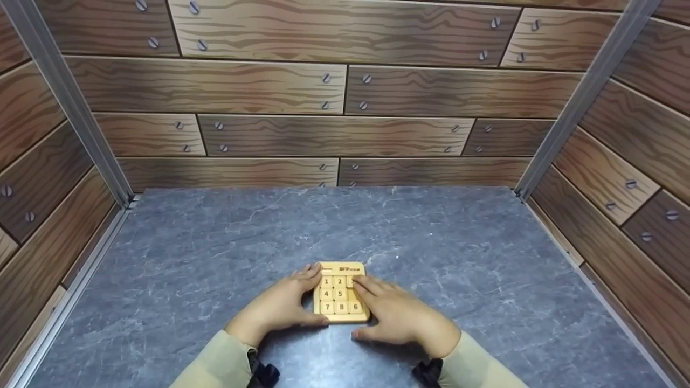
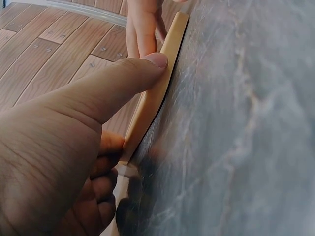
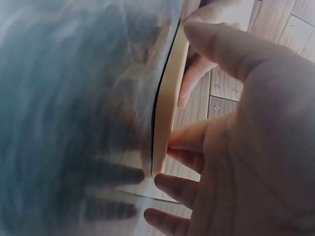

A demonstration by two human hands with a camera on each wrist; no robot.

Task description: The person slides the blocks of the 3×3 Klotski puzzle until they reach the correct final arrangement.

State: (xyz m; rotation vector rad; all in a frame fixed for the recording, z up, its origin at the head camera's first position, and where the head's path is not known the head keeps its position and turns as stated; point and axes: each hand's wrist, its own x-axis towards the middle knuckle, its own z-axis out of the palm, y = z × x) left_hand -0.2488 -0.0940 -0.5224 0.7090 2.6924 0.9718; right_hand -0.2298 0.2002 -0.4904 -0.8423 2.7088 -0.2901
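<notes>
A yellow number slide puzzle [image 1: 334, 318] lies flat on the grey marbled table. Its tiles show 1, 2, 4, 5, 7, 8 and 6; a recess shows in the middle row's right column. My left hand [image 1: 283, 304] grips the puzzle from its left side, thumb at the lower edge and fingers by the upper left corner. In the left wrist view the left thumb [image 2: 123, 78] presses the frame's edge. My right hand [image 1: 396, 310] lies over the puzzle's right side, its extended fingertips on the top right tile, whose number is covered. The right thumb rests below the lower right corner.
The grey table [image 1: 215, 231] stretches around the puzzle. Wood-patterned panels [image 1: 269, 86] with printed screws stand behind and on both sides, joined by metal corner posts [image 1: 577, 97]. Dark bands [image 1: 264, 374] sit on both wrists, over light sleeves.
</notes>
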